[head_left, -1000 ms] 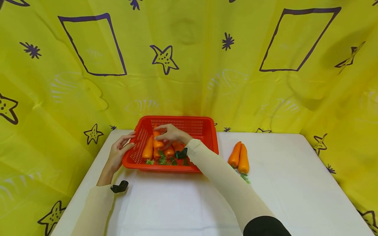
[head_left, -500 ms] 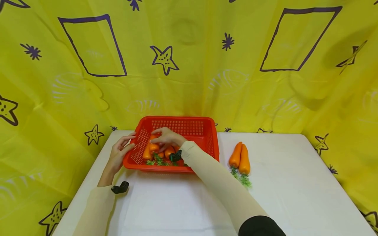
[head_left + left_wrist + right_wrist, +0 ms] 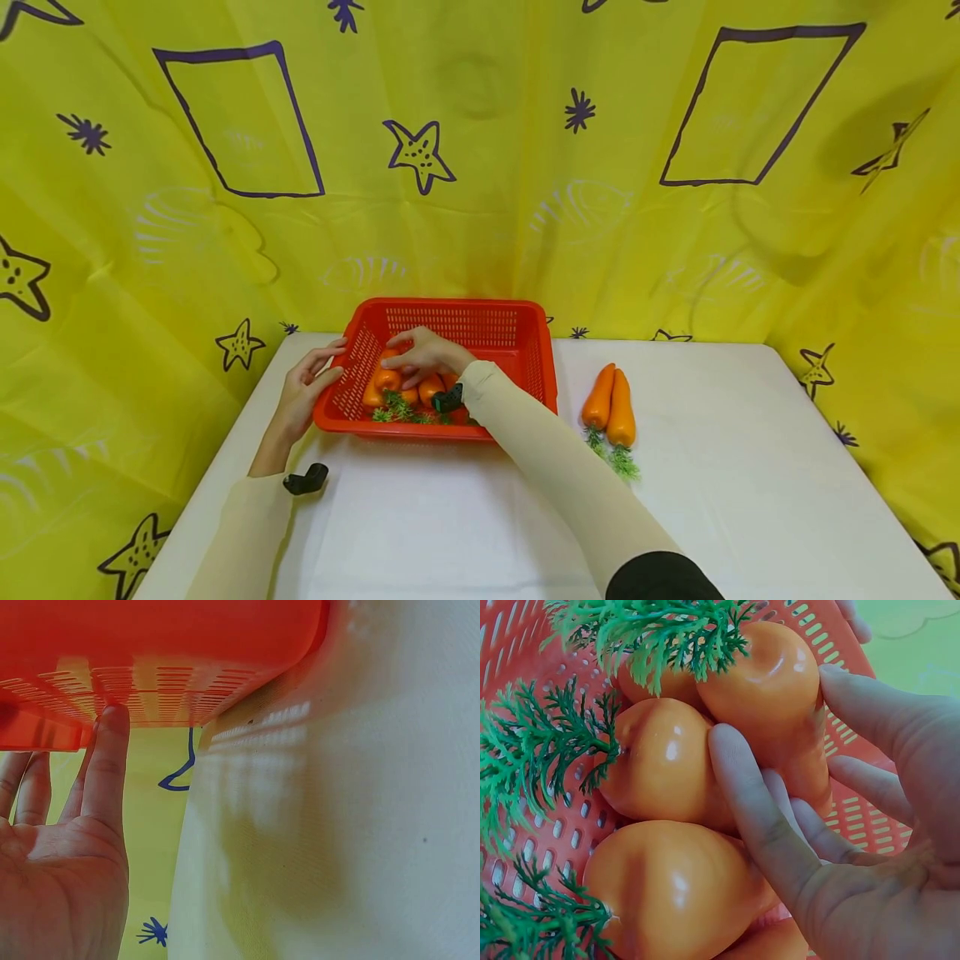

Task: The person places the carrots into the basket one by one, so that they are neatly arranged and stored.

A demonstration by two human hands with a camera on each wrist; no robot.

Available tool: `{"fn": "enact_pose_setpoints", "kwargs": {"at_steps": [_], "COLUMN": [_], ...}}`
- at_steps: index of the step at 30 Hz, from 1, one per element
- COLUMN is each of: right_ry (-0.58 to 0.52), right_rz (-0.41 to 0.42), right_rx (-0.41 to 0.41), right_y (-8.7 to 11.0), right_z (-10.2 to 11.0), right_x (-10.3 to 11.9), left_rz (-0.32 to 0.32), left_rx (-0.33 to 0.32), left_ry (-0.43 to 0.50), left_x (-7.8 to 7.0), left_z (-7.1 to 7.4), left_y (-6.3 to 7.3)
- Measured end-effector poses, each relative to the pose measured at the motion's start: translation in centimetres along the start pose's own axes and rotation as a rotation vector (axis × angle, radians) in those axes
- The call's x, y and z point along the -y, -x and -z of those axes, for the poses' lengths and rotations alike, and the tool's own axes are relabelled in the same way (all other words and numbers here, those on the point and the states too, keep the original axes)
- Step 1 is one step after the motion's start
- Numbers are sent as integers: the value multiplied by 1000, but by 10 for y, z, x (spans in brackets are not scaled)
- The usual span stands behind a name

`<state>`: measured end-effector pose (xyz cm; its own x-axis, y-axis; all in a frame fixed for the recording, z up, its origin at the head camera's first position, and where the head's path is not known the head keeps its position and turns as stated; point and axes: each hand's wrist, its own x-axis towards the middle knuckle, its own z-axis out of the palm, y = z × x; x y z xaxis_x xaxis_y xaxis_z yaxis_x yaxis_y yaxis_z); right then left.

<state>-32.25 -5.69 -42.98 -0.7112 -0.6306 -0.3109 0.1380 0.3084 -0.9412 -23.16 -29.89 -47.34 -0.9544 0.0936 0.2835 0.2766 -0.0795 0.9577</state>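
Note:
A red perforated basket (image 3: 487, 431) stands on the white table with several orange carrots inside, their green leafy tops facing the near side. My left hand (image 3: 302, 392) is at the basket's left end; in the left wrist view its fairly straight fingers (image 3: 106, 769) touch the outer wall below and behind the rim. Inside the basket, my right hand (image 3: 429, 353) holds the leftmost upper carrot (image 3: 761, 686), thumb and fingers on either side of it. Another carrot (image 3: 667, 761) lies right beside these fingers, and a further carrot (image 3: 675, 892) below it in the right wrist view.
Two more carrots (image 3: 621, 408) lie side by side on the table (image 3: 720, 467) right of the basket, leaves toward the near edge. A yellow patterned curtain (image 3: 480, 233) hangs close behind the basket and along both sides.
My right hand has moved left and slightly down with the carrot, which now rests over the carrots at the basket's left side. The left hand has stayed at the basket's end.

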Motion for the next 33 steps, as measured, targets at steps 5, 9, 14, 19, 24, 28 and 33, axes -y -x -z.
{"fn": "enact_pose_setpoints", "kwargs": {"at_steps": [5, 9, 14, 19, 24, 28, 33], "right_ry": [-11, -19, 30, 135, 254, 295, 376], "right_rz": [1, 11, 25, 52, 134, 195, 267], "right_rx": [5, 29, 87, 152, 187, 165, 111], "right_y": [1, 7, 12, 23, 44, 64, 89], "right_z": [1, 3, 10, 22, 38, 50, 66], "right_x": [0, 2, 6, 14, 23, 29, 34], "left_rz": [6, 6, 10, 11, 8, 11, 32], "left_rx": [-8, -7, -11, -10, -10, -6, -17], "left_ry": [-10, -14, -13, -17, -12, -3, 4], "left_x": [0, -1, 0, 1, 1, 0, 0], "left_z": [0, -2, -2, -1, -3, -3, -1], "left_y": [-1, -3, -2, -1, -1, 0, 0]}}
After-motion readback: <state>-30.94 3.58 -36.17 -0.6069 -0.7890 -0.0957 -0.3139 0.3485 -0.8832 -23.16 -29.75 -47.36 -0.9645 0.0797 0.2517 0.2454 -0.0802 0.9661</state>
